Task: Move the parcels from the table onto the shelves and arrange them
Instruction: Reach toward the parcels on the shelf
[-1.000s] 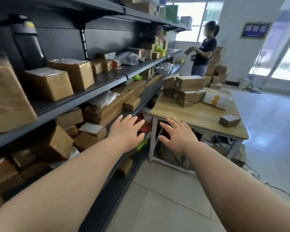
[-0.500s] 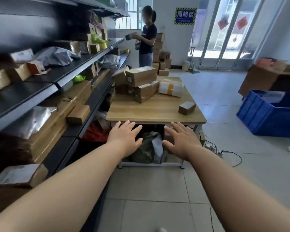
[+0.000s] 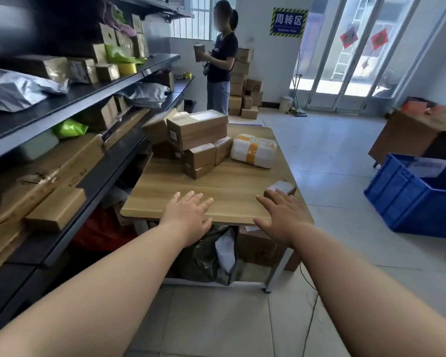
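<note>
A wooden table (image 3: 216, 191) stands in front of me with a pile of brown cardboard parcels (image 3: 196, 135) at its far left. A white parcel with orange tape (image 3: 254, 150) lies beside the pile. One small brown parcel (image 3: 281, 188) sits at the table's near right edge. My left hand (image 3: 188, 217) reaches out flat over the near edge, fingers spread, holding nothing. My right hand (image 3: 281, 215) is stretched out just in front of the small parcel, fingers straight, empty. The dark shelves (image 3: 93, 94) on the left hold many boxes and grey bags.
A person (image 3: 220, 63) stands at the far end of the shelves holding a parcel, with stacked boxes behind. A blue crate (image 3: 407, 199) and a brown carton (image 3: 407, 135) stand on the floor to the right. Bags and a box lie under the table.
My view has swung from the shelves to the table and come closer. Both hands have moved forward to the table's near edge, the right one close to the small parcel.
</note>
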